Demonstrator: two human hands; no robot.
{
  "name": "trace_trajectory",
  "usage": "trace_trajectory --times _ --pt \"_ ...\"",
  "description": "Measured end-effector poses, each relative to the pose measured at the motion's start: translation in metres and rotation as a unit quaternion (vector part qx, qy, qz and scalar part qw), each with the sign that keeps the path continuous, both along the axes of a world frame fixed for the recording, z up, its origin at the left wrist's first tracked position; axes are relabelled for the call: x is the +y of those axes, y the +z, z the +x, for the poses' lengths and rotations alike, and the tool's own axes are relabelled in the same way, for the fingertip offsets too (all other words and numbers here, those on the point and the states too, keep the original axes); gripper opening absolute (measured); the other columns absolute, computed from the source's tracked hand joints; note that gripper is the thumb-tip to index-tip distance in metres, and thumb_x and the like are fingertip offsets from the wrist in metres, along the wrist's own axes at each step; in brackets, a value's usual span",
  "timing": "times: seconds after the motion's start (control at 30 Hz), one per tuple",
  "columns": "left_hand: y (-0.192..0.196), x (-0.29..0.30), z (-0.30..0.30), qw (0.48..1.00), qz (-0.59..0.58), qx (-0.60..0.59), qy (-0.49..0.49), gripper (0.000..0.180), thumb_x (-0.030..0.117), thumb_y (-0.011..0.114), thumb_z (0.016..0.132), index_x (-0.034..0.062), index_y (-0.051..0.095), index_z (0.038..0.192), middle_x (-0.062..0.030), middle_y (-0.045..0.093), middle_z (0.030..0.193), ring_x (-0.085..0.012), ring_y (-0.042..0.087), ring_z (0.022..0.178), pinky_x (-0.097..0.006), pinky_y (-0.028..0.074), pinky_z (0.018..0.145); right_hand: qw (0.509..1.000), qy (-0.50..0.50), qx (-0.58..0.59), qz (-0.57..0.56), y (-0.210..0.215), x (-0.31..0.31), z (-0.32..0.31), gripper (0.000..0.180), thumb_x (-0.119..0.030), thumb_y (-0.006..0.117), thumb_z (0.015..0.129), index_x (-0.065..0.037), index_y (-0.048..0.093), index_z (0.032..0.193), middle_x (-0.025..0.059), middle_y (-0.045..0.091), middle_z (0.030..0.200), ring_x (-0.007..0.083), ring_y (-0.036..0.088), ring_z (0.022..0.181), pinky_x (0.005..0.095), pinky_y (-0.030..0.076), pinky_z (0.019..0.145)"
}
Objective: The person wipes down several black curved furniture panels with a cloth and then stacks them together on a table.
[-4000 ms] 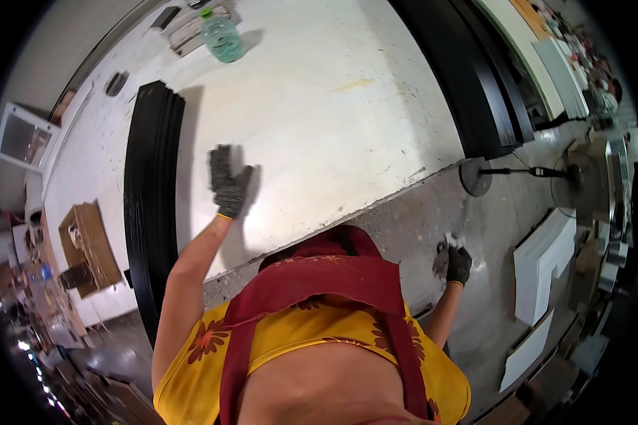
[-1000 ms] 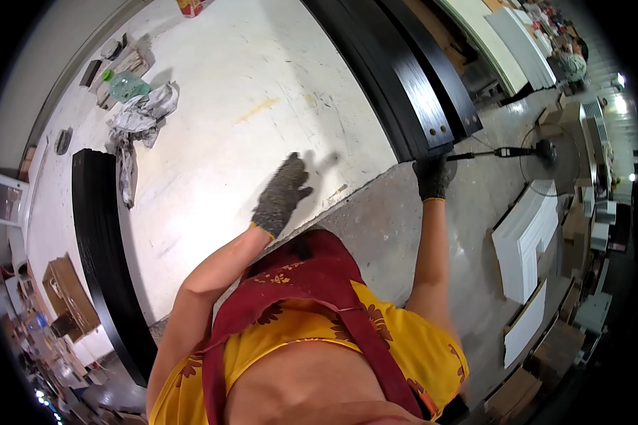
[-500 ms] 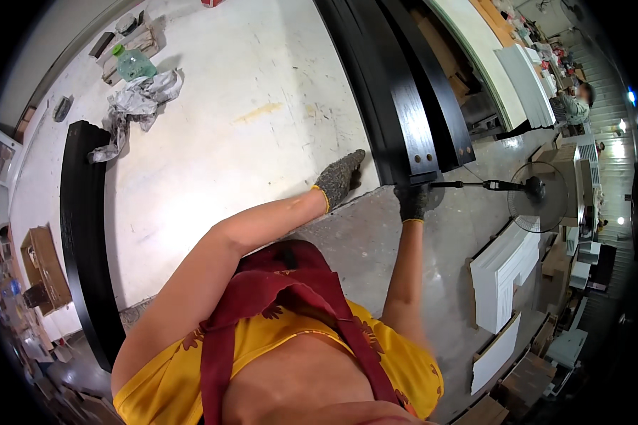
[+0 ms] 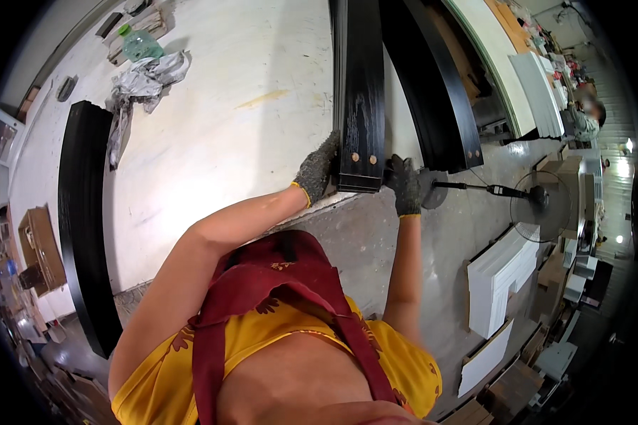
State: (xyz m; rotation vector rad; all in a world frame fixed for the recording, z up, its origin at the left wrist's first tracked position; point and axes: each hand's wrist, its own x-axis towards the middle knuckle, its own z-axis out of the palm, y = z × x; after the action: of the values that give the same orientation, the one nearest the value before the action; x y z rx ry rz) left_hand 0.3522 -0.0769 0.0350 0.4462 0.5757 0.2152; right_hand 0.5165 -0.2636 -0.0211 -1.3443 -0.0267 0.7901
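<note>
Both forearms rise from the lower centre of the frame toward the middle. The left hand (image 4: 317, 168), in a grey glove, is cupped against the left edge of the black board (image 4: 360, 99), fingers curled on that edge at its near end. The right hand (image 4: 404, 183), in a dark glove, is pressed to the right side of the same end; whether its fingers wrap the edge cannot be told. The board lies flat on the white table (image 4: 213, 142), running from frame centre to the top edge, its near end at the table's lip. Two round marks show on that end face.

Half a second ago the left hand was short of the board and the right hand alone met its end; now both hands bracket it. One second ago the left hand lay open on the bare table.

Count: two gloved hands, one board held. Further right, a second black board (image 4: 439, 92). At left, one black board stack (image 4: 81, 219). Upper left: one grey rag (image 4: 140, 81), one green bottle (image 4: 139, 44). At right, one floor fan (image 4: 546, 205).
</note>
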Motion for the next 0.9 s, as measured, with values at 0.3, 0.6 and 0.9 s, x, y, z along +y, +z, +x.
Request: trace_trajectory --times 0.3,0.6,0.9 --pt "-0.005 0.014 0.009 0.998 -0.055 -0.041 0.011 0.059 0.047 0.048 0.097 0.001 0.049 0.133 -0.0107 0.051 0.135 -0.02 0.05 0.118 -0.029 0.036 0.105 0.997 0.071 0.023 0.014 0.032 0.042 -0.011 0.071 -0.056 0.046 0.094 0.002 0.046 0.135 0.0122 0.05 0.135 0.023 0.048 0.122 0.0335 0.037 0.103" --pt "0.006 0.019 0.022 0.997 -0.066 -0.047 0.022 0.059 0.049 0.048 0.096 0.004 0.05 0.134 -0.0103 0.051 0.136 -0.0206 0.049 0.119 -0.031 0.035 0.105 0.996 -0.001 0.048 -0.071 0.07 0.073 -0.027 0.067 -0.052 0.04 0.098 0.001 0.042 0.138 0.01 0.053 0.133 0.0232 0.052 0.117 0.0351 0.042 0.099" --pt "-0.028 0.001 0.023 0.995 -0.074 -0.026 0.062 0.05 0.045 0.051 0.096 0.0044 0.057 0.125 -0.0067 0.062 0.117 -0.0176 0.059 0.101 -0.031 0.05 0.087 0.988 0.002 0.107 0.108 0.007 0.059 -0.037 0.039 -0.017 0.052 0.093 -0.001 0.051 0.128 0.0136 0.059 0.121 0.0271 0.06 0.105 0.0408 0.052 0.09"
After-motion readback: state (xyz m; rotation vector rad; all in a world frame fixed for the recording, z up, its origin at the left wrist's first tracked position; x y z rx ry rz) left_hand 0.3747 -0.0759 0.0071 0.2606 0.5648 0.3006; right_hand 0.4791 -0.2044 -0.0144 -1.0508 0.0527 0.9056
